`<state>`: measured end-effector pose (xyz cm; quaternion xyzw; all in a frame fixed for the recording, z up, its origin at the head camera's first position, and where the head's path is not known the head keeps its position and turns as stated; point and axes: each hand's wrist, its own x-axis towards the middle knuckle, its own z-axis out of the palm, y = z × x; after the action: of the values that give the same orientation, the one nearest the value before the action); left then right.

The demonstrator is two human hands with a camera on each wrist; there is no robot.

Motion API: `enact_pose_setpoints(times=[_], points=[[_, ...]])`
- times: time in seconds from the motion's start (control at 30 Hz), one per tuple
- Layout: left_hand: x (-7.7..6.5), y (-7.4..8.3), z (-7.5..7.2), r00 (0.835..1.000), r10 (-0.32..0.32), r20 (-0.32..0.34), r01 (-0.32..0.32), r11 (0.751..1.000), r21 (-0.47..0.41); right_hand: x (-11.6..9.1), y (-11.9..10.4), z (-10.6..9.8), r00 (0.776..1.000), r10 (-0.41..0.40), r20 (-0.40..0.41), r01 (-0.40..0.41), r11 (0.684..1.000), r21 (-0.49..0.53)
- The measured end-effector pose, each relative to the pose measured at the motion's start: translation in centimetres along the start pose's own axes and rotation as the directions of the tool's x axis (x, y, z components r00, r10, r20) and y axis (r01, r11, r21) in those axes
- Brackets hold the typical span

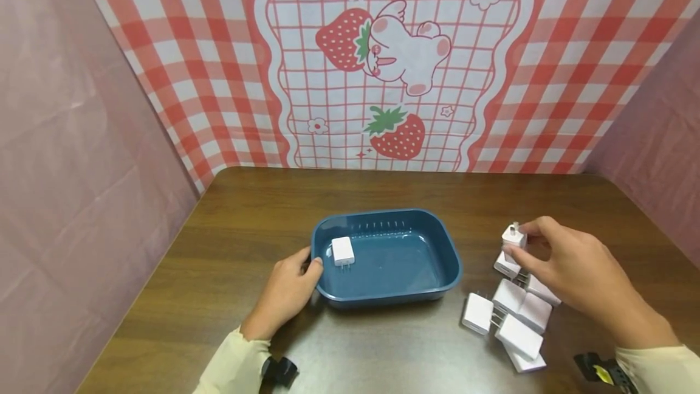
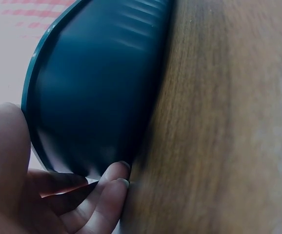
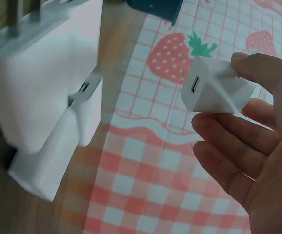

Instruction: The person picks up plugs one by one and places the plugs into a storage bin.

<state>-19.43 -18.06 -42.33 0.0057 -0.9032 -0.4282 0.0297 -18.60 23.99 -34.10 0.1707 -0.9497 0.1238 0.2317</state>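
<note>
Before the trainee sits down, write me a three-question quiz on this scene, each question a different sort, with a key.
1. What is the right hand holding?
2. True or false: the blue tray contains three plug adapters.
3. In the head view, which part of the tray does the left hand grip?
A) The right end
B) The left end
C) The far side

Key:
1. A white plug adapter, pinched between thumb and fingers.
2. False: only one adapter in the tray can be seen.
3. B
</note>
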Motion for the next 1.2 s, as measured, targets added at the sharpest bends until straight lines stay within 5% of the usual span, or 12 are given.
enact_pose_setpoints(times=[0.3,0.93,1.2], points=[[0.1,-0.3,-0.1,1.0,0.03,-0.006,-0.031,1.0,-0.003,0.8,-1.9,0.6,0.998,-0.05,-0.036,0.051,0.997,0.049],[0.4,-0.2,-0.1,0.999,0.037,-0.004,-0.037,0.999,-0.01,3.8,-5.8,1.7,0.98,-0.197,0.013,0.194,0.976,0.099],[0.2,-0.3,-0.4,0.999,0.04,-0.003,-0.04,0.999,-0.012,5.1,-7.6,3.3,0.945,-0.318,0.072,0.308,0.944,0.118]])
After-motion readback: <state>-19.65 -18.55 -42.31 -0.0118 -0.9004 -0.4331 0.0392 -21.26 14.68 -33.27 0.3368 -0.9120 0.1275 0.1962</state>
